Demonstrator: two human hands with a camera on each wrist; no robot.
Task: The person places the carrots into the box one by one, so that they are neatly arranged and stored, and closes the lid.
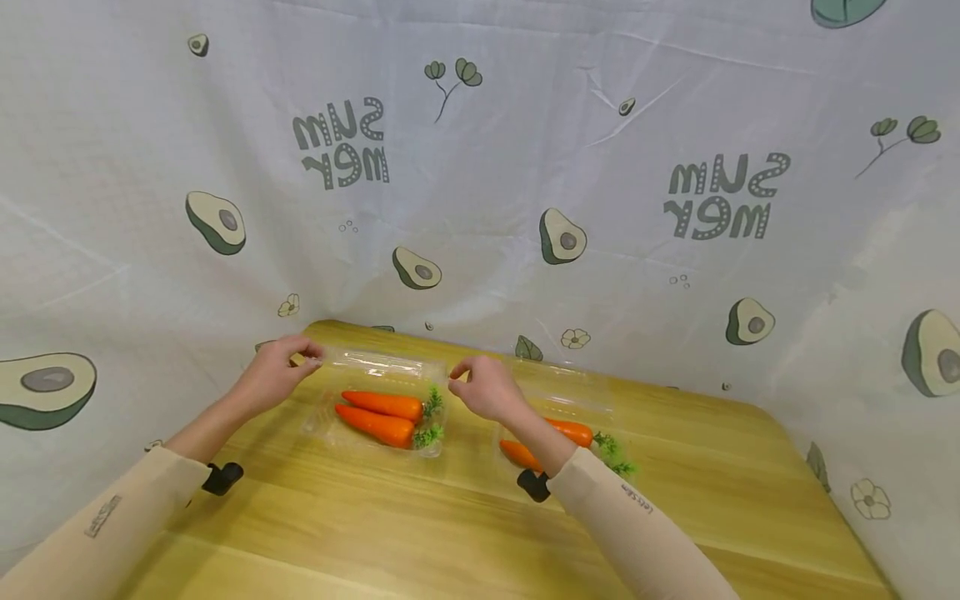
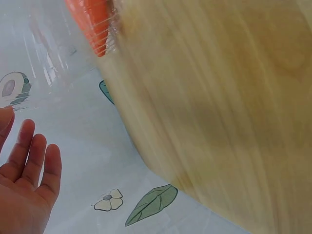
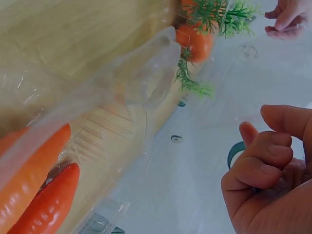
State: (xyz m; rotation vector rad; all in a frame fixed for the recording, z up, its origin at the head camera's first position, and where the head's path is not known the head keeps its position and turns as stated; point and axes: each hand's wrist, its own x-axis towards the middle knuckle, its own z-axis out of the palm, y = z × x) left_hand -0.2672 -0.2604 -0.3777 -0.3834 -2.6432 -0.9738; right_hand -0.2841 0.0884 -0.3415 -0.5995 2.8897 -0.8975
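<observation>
Two orange carrots (image 1: 378, 423) with green tops lie in an opened clear plastic clamshell box (image 1: 318, 421) at the left of the table. Its see-through lid (image 1: 375, 364) is raised at the back. My left hand (image 1: 277, 373) pinches the lid's left corner between thumb and index finger; in the left wrist view the other fingers (image 2: 36, 156) are spread. At the lid's right corner, my right hand (image 1: 487, 387) pinches the edge, its remaining fingers (image 3: 263, 170) curled. The thin plastic at these fingertips is hard to make out.
A second clear clamshell box (image 1: 558, 392), its lid raised, stands to the right with carrots (image 1: 573, 432) in it, partly behind my right forearm. Beneath both is a wooden table (image 1: 360, 525). A pale curtain (image 1: 495, 183) printed with avocados hangs behind and around the table.
</observation>
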